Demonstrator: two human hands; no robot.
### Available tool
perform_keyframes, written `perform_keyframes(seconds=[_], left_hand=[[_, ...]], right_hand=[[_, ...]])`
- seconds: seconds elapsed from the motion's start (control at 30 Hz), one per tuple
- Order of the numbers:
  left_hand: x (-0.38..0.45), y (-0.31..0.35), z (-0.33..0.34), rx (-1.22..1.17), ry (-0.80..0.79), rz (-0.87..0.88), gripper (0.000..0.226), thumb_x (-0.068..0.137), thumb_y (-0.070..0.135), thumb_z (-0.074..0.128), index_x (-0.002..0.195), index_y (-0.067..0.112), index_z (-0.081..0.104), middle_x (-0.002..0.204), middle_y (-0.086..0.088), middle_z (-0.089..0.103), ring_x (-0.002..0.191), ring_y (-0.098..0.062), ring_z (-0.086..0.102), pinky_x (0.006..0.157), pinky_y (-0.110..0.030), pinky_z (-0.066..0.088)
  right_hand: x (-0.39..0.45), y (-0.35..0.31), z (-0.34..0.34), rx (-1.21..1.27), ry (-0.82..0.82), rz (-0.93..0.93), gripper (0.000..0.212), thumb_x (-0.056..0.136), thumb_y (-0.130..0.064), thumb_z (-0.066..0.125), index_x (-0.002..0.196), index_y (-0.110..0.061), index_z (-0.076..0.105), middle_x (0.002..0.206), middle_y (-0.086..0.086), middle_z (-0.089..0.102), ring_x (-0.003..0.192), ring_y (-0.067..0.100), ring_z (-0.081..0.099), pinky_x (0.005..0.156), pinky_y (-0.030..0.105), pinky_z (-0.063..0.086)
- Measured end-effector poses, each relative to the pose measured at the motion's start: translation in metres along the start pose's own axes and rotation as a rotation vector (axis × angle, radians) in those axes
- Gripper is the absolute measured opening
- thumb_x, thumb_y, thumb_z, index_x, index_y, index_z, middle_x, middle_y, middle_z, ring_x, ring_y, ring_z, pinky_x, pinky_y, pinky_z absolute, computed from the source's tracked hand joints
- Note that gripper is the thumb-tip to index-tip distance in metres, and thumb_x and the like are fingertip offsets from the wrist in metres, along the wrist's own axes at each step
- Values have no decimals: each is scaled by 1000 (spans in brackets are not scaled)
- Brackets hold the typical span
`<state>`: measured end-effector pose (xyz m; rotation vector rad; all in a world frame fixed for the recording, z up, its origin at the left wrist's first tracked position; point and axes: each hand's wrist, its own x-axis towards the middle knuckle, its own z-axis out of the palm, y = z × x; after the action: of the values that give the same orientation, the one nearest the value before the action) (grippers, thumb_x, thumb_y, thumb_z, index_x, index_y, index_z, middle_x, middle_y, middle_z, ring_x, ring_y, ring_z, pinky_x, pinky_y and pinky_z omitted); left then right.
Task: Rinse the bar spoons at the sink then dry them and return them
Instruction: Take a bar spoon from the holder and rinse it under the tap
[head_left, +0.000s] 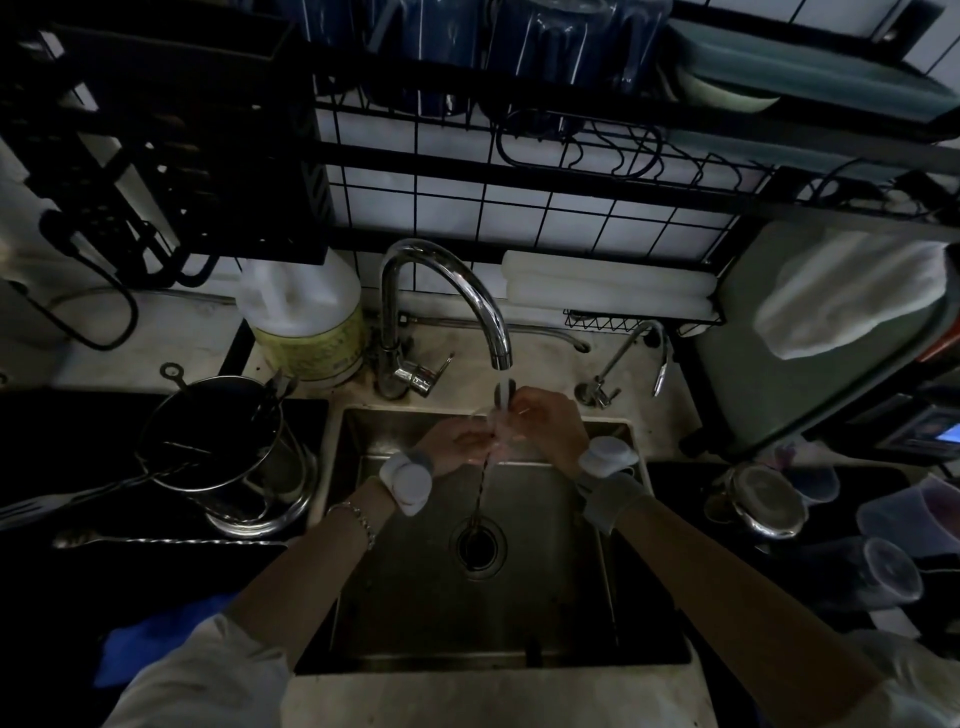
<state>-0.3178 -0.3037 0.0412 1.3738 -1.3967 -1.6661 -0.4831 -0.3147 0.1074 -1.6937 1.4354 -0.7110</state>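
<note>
Both your hands meet under the running faucet over the sink: your left hand and right hand are closed around the upper end of a bar spoon, whose twisted shaft hangs down toward the drain. Another bar spoon lies flat on the dark counter to your left, just before the steel canister holding utensils.

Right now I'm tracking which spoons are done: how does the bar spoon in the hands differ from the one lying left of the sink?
The held bar spoon hangs upright under the running tap, gripped by both the left hand and right hand; the counter bar spoon lies flat, untouched and away from the water. Both have long twisted metal stems.
</note>
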Motion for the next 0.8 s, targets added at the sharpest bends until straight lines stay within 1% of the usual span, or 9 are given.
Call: perform_keyframes(seconds=[0.1,0.23,0.33,0.47,0.57,0.6,0.63,0.73,0.8], left_hand=[[1,-3,-7,-52,37,-44,38,88,-7,55,125,-11,50,119,-18,59,86,-10,66,82,-28,55],[0,-2,-18,-80,58,-95,36,87,-4,58,123,-5,54,102,-8,65,72,1,67,68,-16,56],[-1,0,-22,-45,96,-75,34,86,-2,61,119,-6,57,103,-13,64,76,-6,65,69,-15,56],[-2,-1,-21,51,128,-13,27,83,-3,64,109,-7,62,95,-16,64,59,2,66,57,-10,53],[-3,-1,-18,69,105,2,27,81,0,67,108,-4,64,92,-15,67,68,-3,67,59,-10,53],[-3,0,-17,73,97,4,27,81,-1,67,108,-3,65,89,-12,67,65,1,66,58,-9,52],[-2,-1,-18,75,88,8,27,81,-2,67,108,-3,65,85,-8,67,61,4,65,57,-9,51],[0,2,-27,90,46,30,27,77,-6,69,104,-5,65,84,-1,68,66,7,66,63,-9,52],[1,5,-37,109,20,41,21,77,-5,70,97,2,67,89,-3,70,75,3,68,70,-13,54]], right_hand=[[1,1,4,-19,27,-8,13,81,-22,75,73,-17,66,71,0,67,61,-3,60,57,2,41],[1,2,8,62,9,21,13,83,-24,72,86,-12,71,78,-3,72,68,-1,66,63,7,48],[1,1,15,115,2,27,9,84,-18,70,90,-11,70,77,-7,70,67,-6,65,62,8,48],[3,-5,19,95,-10,46,16,84,-21,70,93,-8,72,87,9,74,79,11,67,72,21,53],[5,-8,20,41,-12,71,17,84,-23,70,91,-8,73,81,5,72,72,7,64,61,2,44],[5,-9,19,18,-12,89,18,83,-24,70,91,-9,74,82,3,72,72,6,64,60,1,43],[5,-9,18,7,-14,96,19,83,-25,71,93,-9,74,86,4,73,75,9,66,64,4,46],[2,-9,13,-2,-29,100,21,83,-24,71,97,-9,74,94,9,75,89,19,71,79,27,55],[0,-9,12,19,-31,112,21,83,-22,72,98,-9,74,94,9,75,89,20,72,82,32,58]])
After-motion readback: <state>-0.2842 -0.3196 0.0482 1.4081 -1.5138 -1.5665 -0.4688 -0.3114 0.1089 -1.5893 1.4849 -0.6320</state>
